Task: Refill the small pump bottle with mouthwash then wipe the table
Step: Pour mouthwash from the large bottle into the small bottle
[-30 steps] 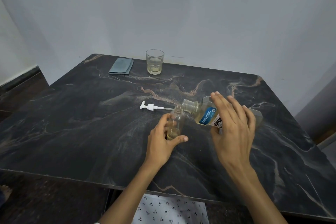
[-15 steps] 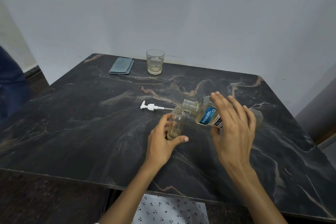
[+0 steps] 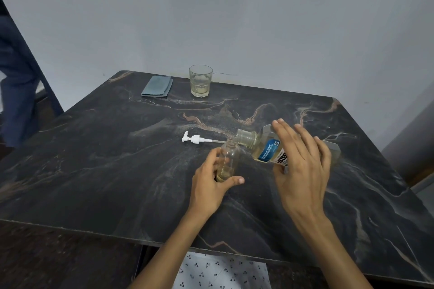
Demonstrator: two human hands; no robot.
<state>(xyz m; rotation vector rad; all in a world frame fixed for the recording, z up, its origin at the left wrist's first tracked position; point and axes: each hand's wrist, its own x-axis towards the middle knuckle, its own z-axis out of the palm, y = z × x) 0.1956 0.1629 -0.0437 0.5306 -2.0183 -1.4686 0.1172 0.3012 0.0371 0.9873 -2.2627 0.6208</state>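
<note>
The left hand (image 3: 209,185) curls round the small pump bottle (image 3: 227,159), which stands upright on the dark marbled worktop (image 3: 94,171) just right of the frame's centre, thumb stretched across its base. A shallow layer of pale yellow liquid sits at the bottom of this clear bottle. The right hand (image 3: 303,166) grips the large mouthwash bottle (image 3: 263,148) from above, fingers spread over its body, holding it tipped on its side with its open mouth just beside the small bottle's neck. The white pump head (image 3: 195,139) lies flat on the worktop, left of the two bottles. Toward the upper middle of the frame a glass (image 3: 200,81) holding a little pale liquid stands near the far edge, with a folded blue-grey cloth (image 3: 157,86) to its left.
</note>
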